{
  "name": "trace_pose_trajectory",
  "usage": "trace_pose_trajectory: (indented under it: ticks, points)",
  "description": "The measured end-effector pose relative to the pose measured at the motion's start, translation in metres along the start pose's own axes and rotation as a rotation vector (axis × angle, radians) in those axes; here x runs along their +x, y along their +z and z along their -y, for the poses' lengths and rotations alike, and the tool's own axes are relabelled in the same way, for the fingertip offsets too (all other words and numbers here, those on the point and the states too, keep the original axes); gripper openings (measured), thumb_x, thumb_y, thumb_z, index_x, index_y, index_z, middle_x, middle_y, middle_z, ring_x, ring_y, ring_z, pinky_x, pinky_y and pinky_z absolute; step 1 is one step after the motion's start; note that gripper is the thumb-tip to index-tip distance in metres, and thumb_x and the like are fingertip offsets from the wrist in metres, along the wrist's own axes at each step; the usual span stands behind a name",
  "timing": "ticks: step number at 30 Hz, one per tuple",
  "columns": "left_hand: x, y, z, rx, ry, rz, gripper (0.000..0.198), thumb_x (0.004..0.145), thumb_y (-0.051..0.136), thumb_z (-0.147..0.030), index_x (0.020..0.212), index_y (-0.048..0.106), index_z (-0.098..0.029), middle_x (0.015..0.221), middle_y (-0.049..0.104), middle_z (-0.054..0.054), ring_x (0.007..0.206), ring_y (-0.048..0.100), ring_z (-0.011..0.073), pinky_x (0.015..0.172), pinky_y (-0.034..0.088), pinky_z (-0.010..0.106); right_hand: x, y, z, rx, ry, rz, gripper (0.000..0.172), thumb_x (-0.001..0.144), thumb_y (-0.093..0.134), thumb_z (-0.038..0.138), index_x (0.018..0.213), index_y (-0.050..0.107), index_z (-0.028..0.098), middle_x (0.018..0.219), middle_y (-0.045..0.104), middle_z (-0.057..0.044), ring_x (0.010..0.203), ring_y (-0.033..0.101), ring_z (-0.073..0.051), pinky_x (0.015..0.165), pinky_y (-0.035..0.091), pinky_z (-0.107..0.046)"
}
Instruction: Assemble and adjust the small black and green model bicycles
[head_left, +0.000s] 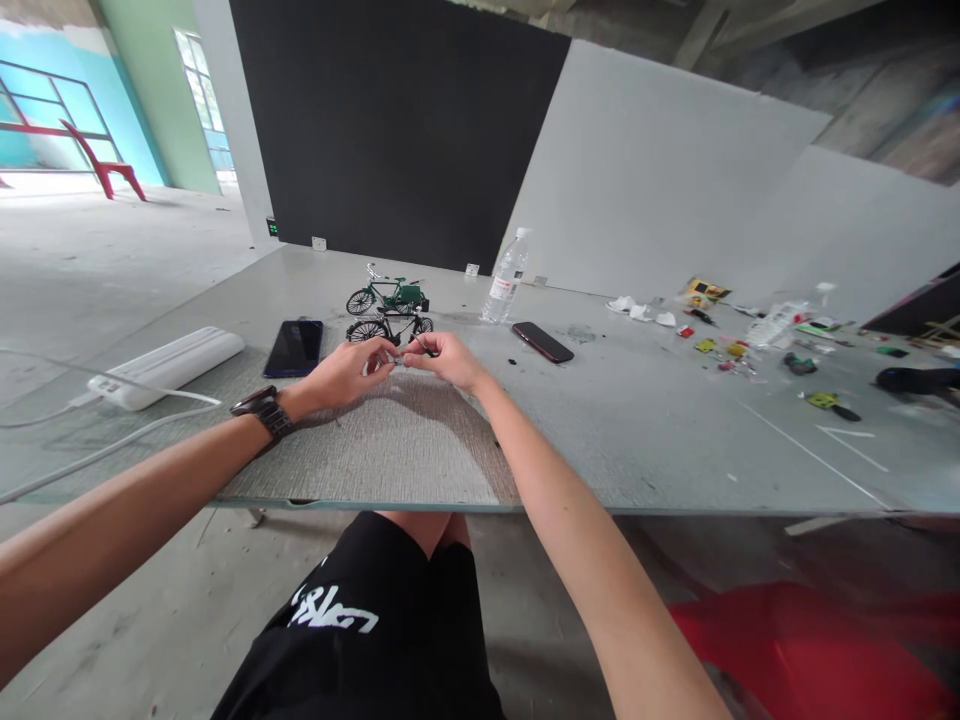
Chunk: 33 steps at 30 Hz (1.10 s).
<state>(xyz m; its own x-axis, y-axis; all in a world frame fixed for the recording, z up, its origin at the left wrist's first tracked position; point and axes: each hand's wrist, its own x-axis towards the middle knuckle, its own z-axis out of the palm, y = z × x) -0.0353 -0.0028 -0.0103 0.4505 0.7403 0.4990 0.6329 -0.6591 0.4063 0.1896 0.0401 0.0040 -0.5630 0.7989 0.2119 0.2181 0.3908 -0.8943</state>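
My left hand (352, 368) and my right hand (448, 358) meet over the grey table (600, 440), fingers pinched together on a tiny part (401, 356) too small to name. My left wrist wears a dark watch (262, 408). Just beyond my fingers stands a black model bicycle (390, 326), and behind it a green model bicycle (388, 294). A dark phone (294, 347) lies to the left of my left hand.
A white power strip (169, 365) with cables lies at the left. A water bottle (507, 277) and a second phone (542, 341) sit behind my right hand. Several small parts and tools (731, 350) are scattered at the right. Another bottle (787, 315) lies there.
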Motion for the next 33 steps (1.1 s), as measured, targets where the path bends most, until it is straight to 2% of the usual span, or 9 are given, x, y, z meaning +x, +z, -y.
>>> trace_pose_trajectory:
  ticks: [8, 18, 25, 33]
  points:
    - [0.0004, 0.001, 0.0021, 0.004, 0.064, -0.044, 0.018, 0.096, 0.054, -0.029, 0.102, 0.066, -0.018, 0.086, 0.067, 0.004, 0.072, 0.058, 0.0162, 0.069, 0.044, 0.029, -0.0007, 0.0005, -0.0001, 0.063, 0.006, 0.054, 0.042, 0.071, 0.084, 0.05, 0.09, 0.068, 0.017, 0.086, 0.064, -0.002, 0.07, 0.051, -0.01, 0.054, 0.035, -0.022]
    - [-0.0007, -0.0008, 0.0012, -0.003, 0.027, -0.022, 0.012, 0.095, 0.055, -0.028, 0.099, 0.062, -0.019, 0.084, 0.064, 0.002, 0.07, 0.055, 0.0157, 0.066, 0.041, 0.029, -0.0018, 0.0011, 0.0015, 0.063, 0.05, 0.069, 0.044, 0.071, 0.084, 0.051, 0.095, 0.068, 0.017, 0.084, 0.06, 0.001, 0.062, 0.041, -0.007, 0.05, 0.029, -0.02]
    - [-0.0007, -0.0032, -0.0044, -0.02, 0.005, 0.005, 0.01, 0.095, 0.056, -0.03, 0.094, 0.058, -0.02, 0.078, 0.061, 0.001, 0.067, 0.054, 0.0155, 0.065, 0.039, 0.029, -0.0017, 0.0009, 0.0002, 0.092, 0.042, 0.076, 0.042, 0.072, 0.084, 0.048, 0.096, 0.068, 0.018, 0.085, 0.06, 0.001, 0.061, 0.04, -0.007, 0.05, 0.029, -0.02]
    - [0.0002, -0.0013, -0.0017, 0.018, 0.005, -0.01, 0.005, 0.091, 0.056, -0.025, 0.09, 0.055, -0.02, 0.077, 0.06, 0.001, 0.066, 0.051, 0.0155, 0.064, 0.038, 0.029, -0.0024, 0.0028, 0.0011, 0.09, 0.015, 0.093, 0.039, 0.07, 0.085, 0.038, 0.099, 0.068, 0.017, 0.09, 0.064, -0.002, 0.076, 0.053, -0.012, 0.057, 0.036, -0.02]
